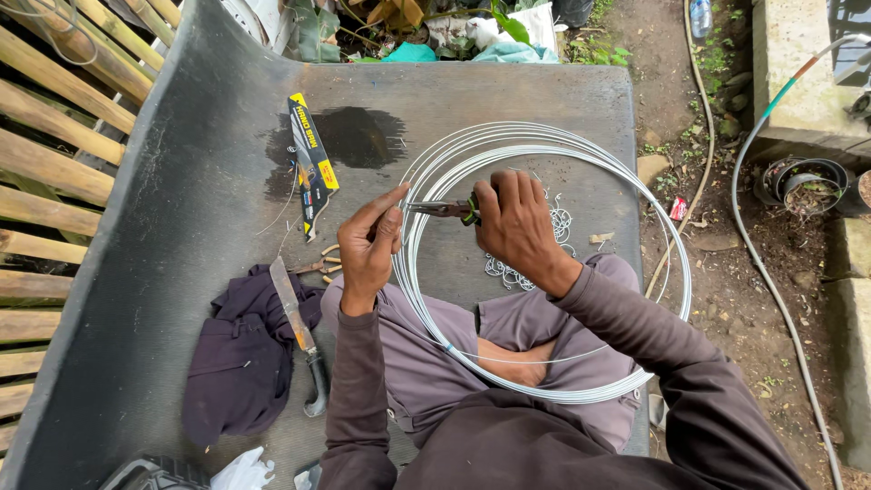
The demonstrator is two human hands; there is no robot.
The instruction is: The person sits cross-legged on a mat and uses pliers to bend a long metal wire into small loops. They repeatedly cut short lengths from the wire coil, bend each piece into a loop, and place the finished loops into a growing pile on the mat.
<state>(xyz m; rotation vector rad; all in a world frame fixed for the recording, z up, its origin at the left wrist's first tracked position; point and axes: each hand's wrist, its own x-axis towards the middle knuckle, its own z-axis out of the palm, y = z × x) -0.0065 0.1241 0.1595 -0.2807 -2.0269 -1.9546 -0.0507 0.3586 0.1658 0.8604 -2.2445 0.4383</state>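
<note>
I sit cross-legged on a grey mat (pixel 181 181) with a large coil of silver wire (pixel 544 145) lying over my lap. My right hand (pixel 517 222) grips green-handled pliers (pixel 445 210) whose jaws point left. My left hand (pixel 374 240) pinches the thin wire end right at the plier jaws, thumb and forefinger together. A small pile of bent wire rings (pixel 555 225) lies on the mat just beyond my right hand.
A long knife (pixel 298 331) rests on a dark cloth (pixel 240 354) at my left. A black-and-yellow package (pixel 311 159) and another pair of pliers (pixel 322 265) lie nearby. Bamboo slats (pixel 54 172) border the left; a hose (pixel 771 281) runs over dirt at right.
</note>
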